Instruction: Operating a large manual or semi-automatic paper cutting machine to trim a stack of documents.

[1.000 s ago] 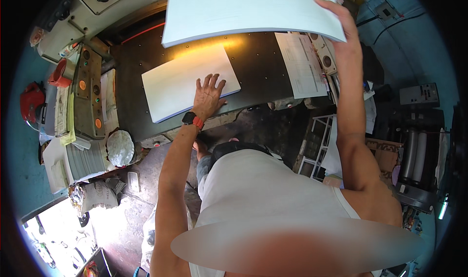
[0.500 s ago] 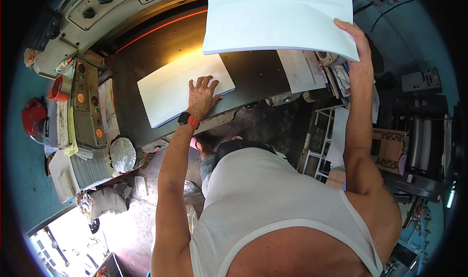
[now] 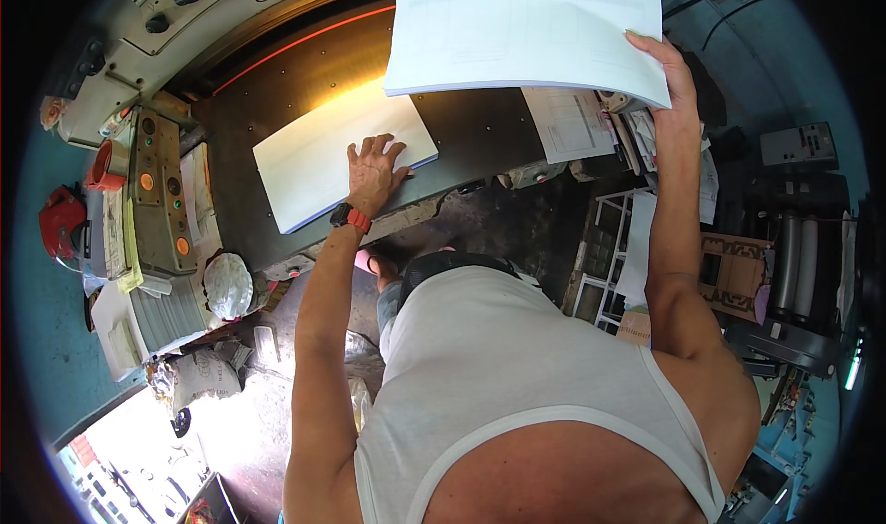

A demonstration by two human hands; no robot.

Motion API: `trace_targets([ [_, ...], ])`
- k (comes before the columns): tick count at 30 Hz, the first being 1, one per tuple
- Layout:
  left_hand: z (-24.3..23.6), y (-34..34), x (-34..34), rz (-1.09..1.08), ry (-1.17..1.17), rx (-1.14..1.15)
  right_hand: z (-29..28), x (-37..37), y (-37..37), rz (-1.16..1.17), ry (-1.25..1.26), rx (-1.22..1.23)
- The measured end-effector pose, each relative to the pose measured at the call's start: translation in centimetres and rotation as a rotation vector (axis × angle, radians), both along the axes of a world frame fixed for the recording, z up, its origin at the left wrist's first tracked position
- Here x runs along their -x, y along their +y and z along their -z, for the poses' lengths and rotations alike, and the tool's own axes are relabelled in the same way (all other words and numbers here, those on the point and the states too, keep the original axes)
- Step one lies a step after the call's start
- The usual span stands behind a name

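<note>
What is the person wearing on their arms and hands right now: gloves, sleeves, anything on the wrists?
Both hands are bare, no gloves. The left hand has a dark watch with an orange-red strap on its wrist. The right hand shows nothing on its wrist. Both arms are uncovered to the shoulder; the person wears a white sleeveless shirt.

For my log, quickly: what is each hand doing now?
Left hand: open, fingers spread flat on the white paper stack.
Right hand: holding the raised white paper sheaf.

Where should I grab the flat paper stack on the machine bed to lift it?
Take the paper stack by its near long edge, coming from the front of the dark machine bed. It lies flat, that edge faces the person, and the left hand already rests there.
</note>
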State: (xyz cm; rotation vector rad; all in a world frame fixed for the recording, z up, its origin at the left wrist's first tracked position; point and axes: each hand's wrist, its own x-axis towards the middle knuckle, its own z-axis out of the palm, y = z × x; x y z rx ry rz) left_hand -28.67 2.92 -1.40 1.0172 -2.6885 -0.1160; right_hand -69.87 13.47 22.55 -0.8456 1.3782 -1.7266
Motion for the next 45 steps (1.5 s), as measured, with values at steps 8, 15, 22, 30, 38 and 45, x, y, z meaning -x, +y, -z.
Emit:
trace_targets([
  [8, -1.0, 0.5, 0.0, -0.099, 0.311, -0.094, 0.6, -2.0, -0.6, -0.038, 0.033, 0.001],
  [15, -7.4, -3.1, -5.0, -0.253, 1.523, -1.675, 1.9, -6.0, -3.3, -0.243, -0.18, -0.123],
  [22, -10.1, -6.1, -14.0, -0.468, 1.141, -1.323, 7.9, -12.7, -8.1, -0.4, -0.106, -0.171],
  [30, -5.8, -5.5, -19.3, -0.619, 1.241, -1.151, 18.3, -18.9, -13.2, -0.583, -0.229, -0.308],
  [38, -0.9, -5.0, -21.2, -0.628, 1.305, -1.133, 21.9, -19.7, -14.1, -0.595, -0.184, -0.376],
  [45, 2.0, -5.0, -21.5, -0.741, 1.211, -1.208, 25.3, -20.8, -14.0, -0.466, 0.084, -0.481],
])
